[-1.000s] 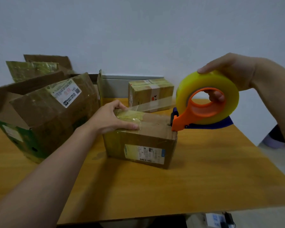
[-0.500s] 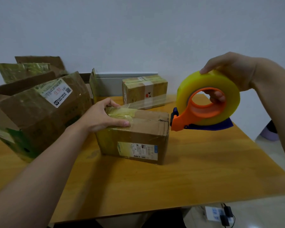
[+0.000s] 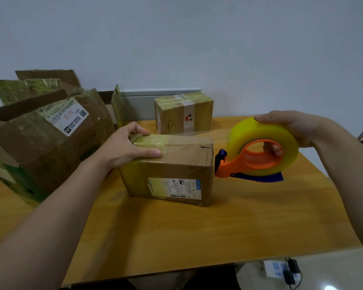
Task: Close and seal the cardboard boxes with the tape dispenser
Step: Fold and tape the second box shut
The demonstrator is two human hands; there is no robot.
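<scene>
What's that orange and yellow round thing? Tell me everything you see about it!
The tape dispenser is an orange plastic frame with a ring-shaped middle, a blue nose and a blue guard underneath. A thick roll of yellowish clear tape sits round the ring. The right hand grips it over the roll and through the ring, above the table, its nose beside the right end of the small cardboard box.

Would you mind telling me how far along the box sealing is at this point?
Done: the small rear box looks taped shut. In hand: the left hand presses tape onto the closed top of the middle box while the right hand holds the tape dispenser by the box's right edge, strip not yet cut. Left: the large box stands with flaps open.
</scene>
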